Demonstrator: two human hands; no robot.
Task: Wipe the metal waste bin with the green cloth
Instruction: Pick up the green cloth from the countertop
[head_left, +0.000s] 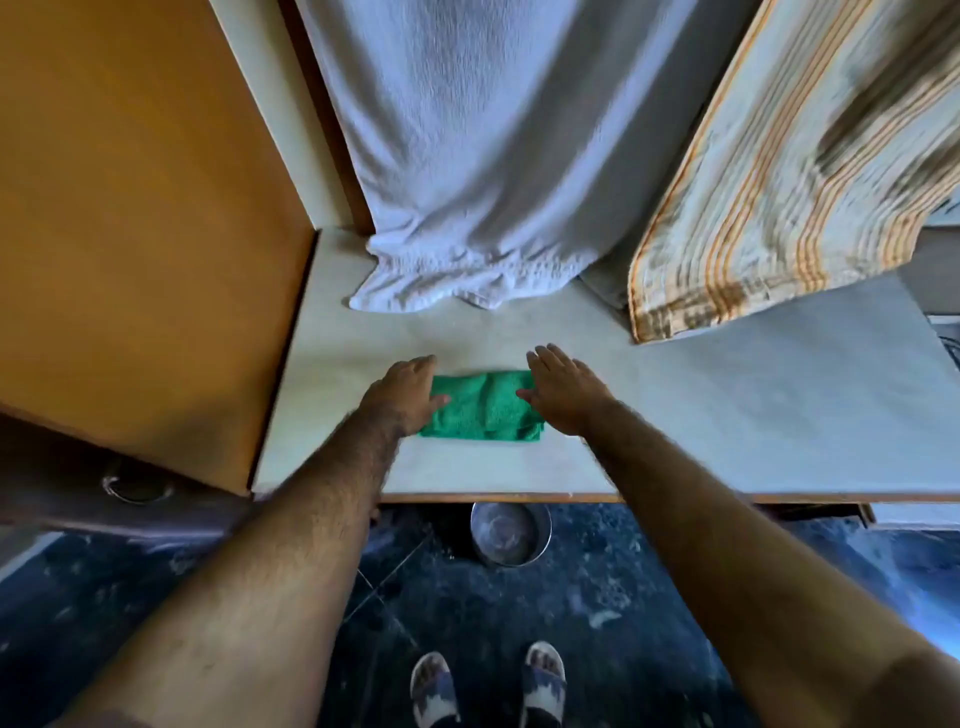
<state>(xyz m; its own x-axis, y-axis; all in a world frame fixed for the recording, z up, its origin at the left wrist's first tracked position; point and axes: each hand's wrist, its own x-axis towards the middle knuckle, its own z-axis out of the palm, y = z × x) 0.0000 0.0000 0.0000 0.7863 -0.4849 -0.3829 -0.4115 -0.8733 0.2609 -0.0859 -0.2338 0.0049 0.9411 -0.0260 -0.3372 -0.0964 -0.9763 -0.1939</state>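
Green cloth (483, 408) lies folded on the pale counter (727, 415). Left hand (408, 395) rests flat on the cloth's left end, right hand (563, 395) flat at its right end; both are spread and grasp nothing. Below the cloth, past the counter's front edge, the metal waste bin (509, 532) stands on the dark floor (597, 623).

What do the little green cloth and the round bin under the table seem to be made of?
Green cloth: probably terry or microfibre, judging by its fuzzy, matte nap and soft folds. Bin: seemingly steel or a similar metal, with a dull silvery sheen and a thin shiny rim.
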